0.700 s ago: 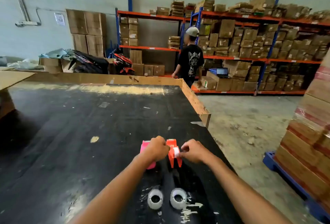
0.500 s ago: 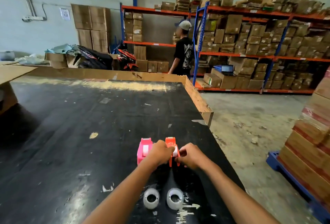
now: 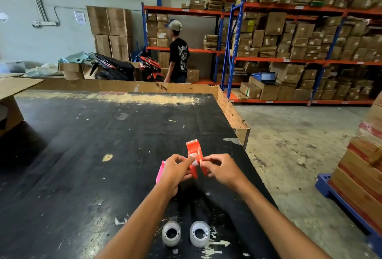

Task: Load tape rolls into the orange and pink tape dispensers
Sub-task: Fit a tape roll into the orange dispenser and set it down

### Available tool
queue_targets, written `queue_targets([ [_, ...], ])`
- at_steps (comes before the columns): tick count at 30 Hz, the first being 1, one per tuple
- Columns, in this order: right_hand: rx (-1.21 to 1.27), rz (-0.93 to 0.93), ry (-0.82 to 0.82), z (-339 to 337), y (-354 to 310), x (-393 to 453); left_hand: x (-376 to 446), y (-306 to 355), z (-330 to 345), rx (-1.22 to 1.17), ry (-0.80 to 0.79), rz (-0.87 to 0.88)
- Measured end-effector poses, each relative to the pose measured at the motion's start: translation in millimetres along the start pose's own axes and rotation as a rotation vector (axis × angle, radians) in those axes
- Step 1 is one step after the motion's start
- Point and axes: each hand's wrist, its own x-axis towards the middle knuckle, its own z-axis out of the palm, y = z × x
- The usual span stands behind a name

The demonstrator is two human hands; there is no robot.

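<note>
Hands are closing on the orange dispenser [image 3: 195,156]: the left hand [image 3: 175,168] and right hand [image 3: 220,168] are now pinching it by its sides, lifting it off the surface [image 3: 82,155], where it stood moments ago. The pink dispenser [image 3: 159,173] is sitting behind the left hand; both tape rolls [image 3: 171,233] are lying untouched nearer the person, so loading is only beginning.

Both forearms are bare from the lower frame edge to the wrists; no sleeve shows. The left hand [image 3: 175,171] and right hand [image 3: 220,171] wear no gloves, rings or watch.
</note>
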Motion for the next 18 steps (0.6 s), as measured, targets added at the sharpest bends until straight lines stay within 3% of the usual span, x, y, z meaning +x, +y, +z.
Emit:
queue_targets([
  [12,0.309,0.108,-0.007,2,-13,0,-5,4,-10,-0.178,-0.092,0.006],
  [18,0.275,0.168,-0.147,0,-17,-1,-12,3,-11,-0.144,-0.117,0.029],
])
